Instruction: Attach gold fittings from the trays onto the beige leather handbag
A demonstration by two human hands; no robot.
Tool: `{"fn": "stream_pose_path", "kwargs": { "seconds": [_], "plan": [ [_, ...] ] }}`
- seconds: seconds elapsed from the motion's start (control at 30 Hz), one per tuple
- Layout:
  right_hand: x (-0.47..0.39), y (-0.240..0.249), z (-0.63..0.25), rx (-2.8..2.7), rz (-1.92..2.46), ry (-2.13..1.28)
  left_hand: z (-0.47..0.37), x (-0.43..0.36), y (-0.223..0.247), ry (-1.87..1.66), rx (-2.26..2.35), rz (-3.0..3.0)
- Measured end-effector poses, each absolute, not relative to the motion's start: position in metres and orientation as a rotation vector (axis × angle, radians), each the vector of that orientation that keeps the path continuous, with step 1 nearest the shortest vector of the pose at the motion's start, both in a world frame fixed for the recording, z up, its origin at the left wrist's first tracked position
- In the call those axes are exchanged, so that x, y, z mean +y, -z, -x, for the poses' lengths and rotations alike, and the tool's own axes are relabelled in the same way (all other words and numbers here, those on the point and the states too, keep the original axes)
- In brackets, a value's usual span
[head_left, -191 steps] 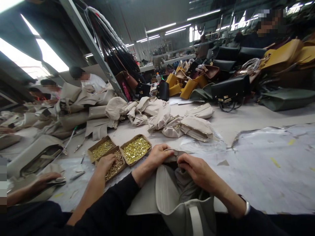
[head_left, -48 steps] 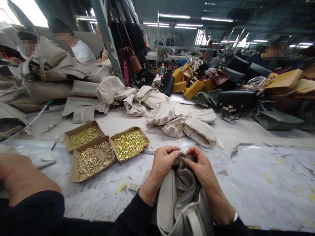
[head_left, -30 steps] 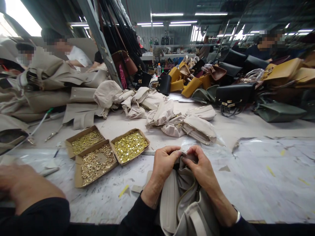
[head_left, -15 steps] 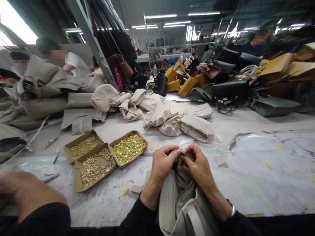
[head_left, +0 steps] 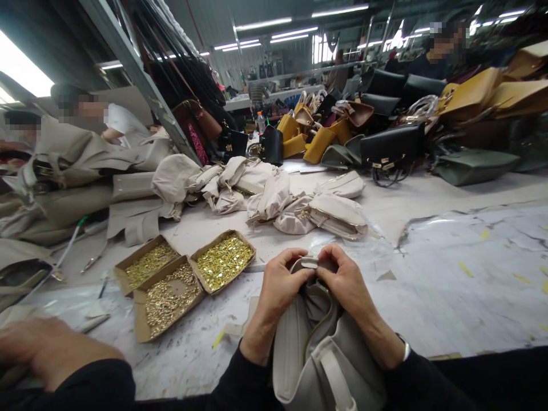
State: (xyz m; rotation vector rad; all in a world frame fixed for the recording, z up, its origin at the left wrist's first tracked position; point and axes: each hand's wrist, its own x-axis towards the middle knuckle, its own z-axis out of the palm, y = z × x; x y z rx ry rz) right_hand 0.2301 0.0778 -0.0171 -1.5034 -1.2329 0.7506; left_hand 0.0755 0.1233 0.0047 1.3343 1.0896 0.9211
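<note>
A grey-beige bag (head_left: pixel 295 354) stands open at the lower middle, with a zip along its opening and a short strap on its front. My left hand (head_left: pixel 282 285) pinches the left part of its top edge. On the right part of that edge, my right hand (head_left: pixel 346 282) is closed, thumb and fingers pressed together. A small pale tab (head_left: pixel 309 262) shows at the edge between both hands. To the left lie three cardboard trays: one of shiny gold pieces (head_left: pixel 225 258), one of rose-gold pieces (head_left: pixel 171 297), and one of duller gold pieces (head_left: pixel 149 264).
Beige pouches (head_left: pixel 274 197) lie beyond my hands. Another person's forearm (head_left: pixel 55 351) rests at the lower left. Grey-beige bag parts (head_left: pixel 72 165) are heaped at the left, and yellow (head_left: pixel 321 142), black (head_left: pixel 394 148) and green bags (head_left: pixel 475 165) at the back right.
The bag's top edge has turned between my fingers, so the pale tab now shows more. Both hands keep their hold. The whole view has tilted slightly.
</note>
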Motion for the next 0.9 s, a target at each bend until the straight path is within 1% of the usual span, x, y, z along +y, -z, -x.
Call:
{"fn": "stream_pose_path", "kwargs": {
  "seconds": [0.17,0.37,0.5,0.7,0.9],
  "plan": [
    [0.080,0.013,-0.235,-1.242,1.445,-0.837,-0.074,0.126,-0.004,-0.909,1.164,-1.489],
    [0.087,0.009,-0.243,-1.345,1.352,-0.926,-0.073,0.131,-0.009,-0.861,1.160,-1.450],
    [0.090,0.008,-0.245,-1.305,1.299,-0.991,-0.073,0.133,-0.009,-0.848,1.155,-1.412],
    [0.110,0.017,-0.254,-1.141,1.126,-1.327,-0.071,0.136,-0.009,-0.777,1.151,-1.318],
    [0.126,0.025,-0.260,-1.057,0.997,-1.498,-0.068,0.141,-0.003,-0.750,1.119,-1.221]
  ]
}}
